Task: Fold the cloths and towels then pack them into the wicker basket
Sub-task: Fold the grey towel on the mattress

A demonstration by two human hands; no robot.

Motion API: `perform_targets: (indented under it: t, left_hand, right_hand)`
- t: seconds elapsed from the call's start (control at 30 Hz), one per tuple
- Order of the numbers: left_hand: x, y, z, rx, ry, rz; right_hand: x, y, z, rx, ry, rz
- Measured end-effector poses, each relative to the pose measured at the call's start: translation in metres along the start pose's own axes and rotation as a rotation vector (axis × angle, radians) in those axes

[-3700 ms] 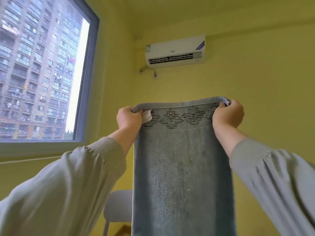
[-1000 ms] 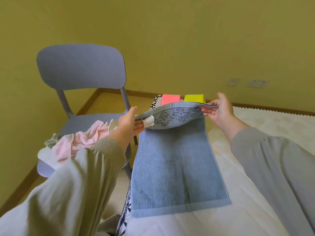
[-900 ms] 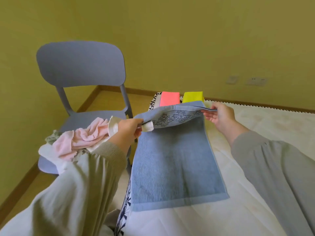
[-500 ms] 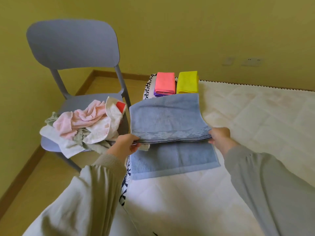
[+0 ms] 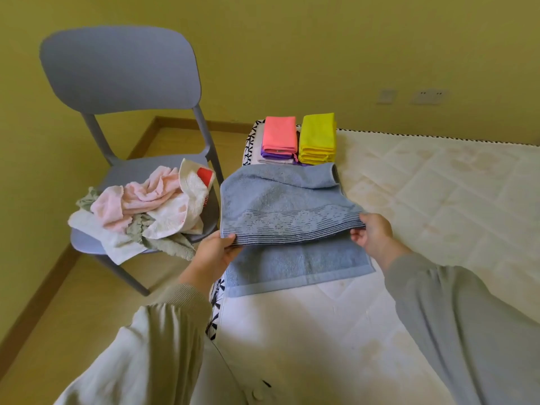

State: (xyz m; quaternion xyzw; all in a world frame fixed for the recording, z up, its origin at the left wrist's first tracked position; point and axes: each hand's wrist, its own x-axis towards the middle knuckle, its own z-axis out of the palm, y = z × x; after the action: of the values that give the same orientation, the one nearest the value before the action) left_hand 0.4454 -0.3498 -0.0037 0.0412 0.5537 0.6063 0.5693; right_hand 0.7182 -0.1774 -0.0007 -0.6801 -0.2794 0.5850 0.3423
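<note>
Plainly, in the head view the blue towel lay at the corner of the mattress, its patterned end doubled back toward the near hem. The left hand pinched that end's left corner and the right hand pinched the right one, both just above the lower layer. The towel's left edge sat at the mattress rim, so an uneven pull could probably have dragged it off or left the hems askew. Its far fold lay just beside the pink cloth and yellow cloths, which a shove might have toppled. No wicker basket showed.
</note>
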Motion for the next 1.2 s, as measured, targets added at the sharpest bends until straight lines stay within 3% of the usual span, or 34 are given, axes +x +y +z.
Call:
perform_targets:
  t: [0.13, 0.23, 0.47, 0.67, 0.87, 1.0, 1.2]
  left_hand:
    - [-0.006, -0.029, -0.014, 0.209, 0.240, -0.127]
    - [-0.006, -0.041, -0.014, 0.296, 0.346, -0.108]
    - [-0.012, -0.030, -0.012, 0.528, 0.310, -0.050]
    - [-0.019, -0.040, -0.015, 0.954, 0.260, -0.038]
    - [-0.022, -0.044, -0.021, 1.416, 0.221, 0.007]
    - [-0.019, -0.044, -0.020, 1.257, 0.306, -0.026]
    - [-0.015, -0.040, -0.014, 0.941, 0.375, -0.073]
  right_hand:
    - [0.002, 0.031, -0.019, -0.491, 0.113, -0.026]
    - [0.002, 0.052, -0.031, -0.654, 0.107, -0.046]
    - [-0.028, 0.061, -0.033, -0.851, 0.342, -0.530]
    - [-0.027, 0.081, -0.038, -1.103, 0.210, -0.268]
    - [-0.024, 0.090, -0.042, -1.173, 0.365, -0.497]
    - [-0.016, 0.090, -0.041, -0.963, 0.339, -0.424]
    - [-0.013, 0.071, -0.034, -0.987, 0.172, -0.242]
